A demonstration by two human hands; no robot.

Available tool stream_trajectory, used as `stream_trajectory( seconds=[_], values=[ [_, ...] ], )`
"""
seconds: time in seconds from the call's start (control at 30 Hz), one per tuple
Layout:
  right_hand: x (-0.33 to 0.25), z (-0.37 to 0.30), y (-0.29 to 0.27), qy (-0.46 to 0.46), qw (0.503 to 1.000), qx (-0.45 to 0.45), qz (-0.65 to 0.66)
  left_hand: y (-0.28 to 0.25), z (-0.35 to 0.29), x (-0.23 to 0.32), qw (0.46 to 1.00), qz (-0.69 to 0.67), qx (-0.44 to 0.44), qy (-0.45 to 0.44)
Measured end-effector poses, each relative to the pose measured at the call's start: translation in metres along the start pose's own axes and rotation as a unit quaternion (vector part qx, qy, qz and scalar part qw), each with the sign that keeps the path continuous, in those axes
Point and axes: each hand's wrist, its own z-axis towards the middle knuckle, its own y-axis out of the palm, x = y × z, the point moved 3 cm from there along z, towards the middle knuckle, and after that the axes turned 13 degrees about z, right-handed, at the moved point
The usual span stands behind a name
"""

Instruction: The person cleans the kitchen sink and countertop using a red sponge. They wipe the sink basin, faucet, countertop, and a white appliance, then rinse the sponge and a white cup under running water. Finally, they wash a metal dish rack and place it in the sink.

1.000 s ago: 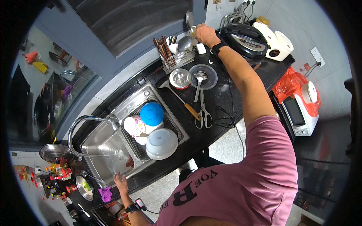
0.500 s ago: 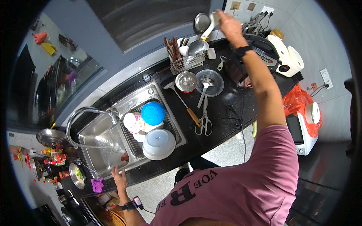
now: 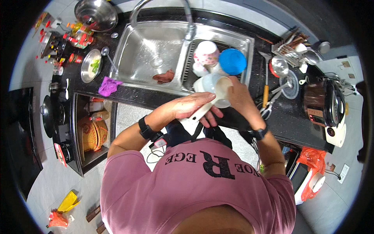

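Observation:
My hands are together in front of the sink, both on a white broad-headed spoon point(image 3: 223, 89). My left hand point(image 3: 193, 104) has its thumb over the handle and its fingers spread beneath; the handle's end, with a small hole, points down and left. My right hand point(image 3: 242, 96) grips the head's right side, with some fingertips hidden. Just behind the spoon, a large pale bowl point(image 3: 202, 84) is partly covered. Beside it on the ridged drainboard are a blue bowl point(image 3: 232, 61) and a patterned white-and-pink bowl point(image 3: 206, 52).
Left of the drainboard is the steel sink point(image 3: 132, 43), holding a brown cloth point(image 3: 163, 77). A purple cloth point(image 3: 109, 86) lies on the counter's front edge. At right are a wooden-handled spatula point(image 3: 265, 90), a utensil rack point(image 3: 291, 50) and a dark rice cooker point(image 3: 321, 102). A lower cabinet stands open at left.
My right hand has brought the white spoon from near the utensil rack to in front of the sink. My left hand has come from the counter edge onto its handle. The view has turned.

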Motion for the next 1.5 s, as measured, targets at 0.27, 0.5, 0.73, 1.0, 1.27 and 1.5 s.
stream_trajectory(
  seconds=[0.27,0.5,0.73,1.0,1.27,1.5],
  values=[
    [-0.062,0.153,0.249,0.060,0.965,0.013,0.254,-0.189,-0.149,-0.030,0.965,-0.041,0.258,0.029],
    [-0.049,0.257,0.354,0.137,0.892,-0.022,0.430,-0.341,-0.171,-0.016,0.962,0.055,0.268,-0.007],
    [-0.009,0.301,0.380,0.201,0.933,0.064,0.292,-0.399,-0.124,-0.028,0.939,0.090,0.323,-0.080],
    [0.018,0.298,0.367,0.198,0.942,0.021,0.272,-0.418,-0.107,-0.034,0.976,0.027,0.193,-0.099],
    [0.034,0.309,0.371,0.146,0.972,-0.029,0.183,-0.427,-0.105,-0.038,0.978,0.044,0.161,-0.127],
    [0.036,0.307,0.375,0.152,0.947,0.014,0.282,-0.426,-0.105,-0.036,0.970,0.059,0.203,-0.124]
  ],
)
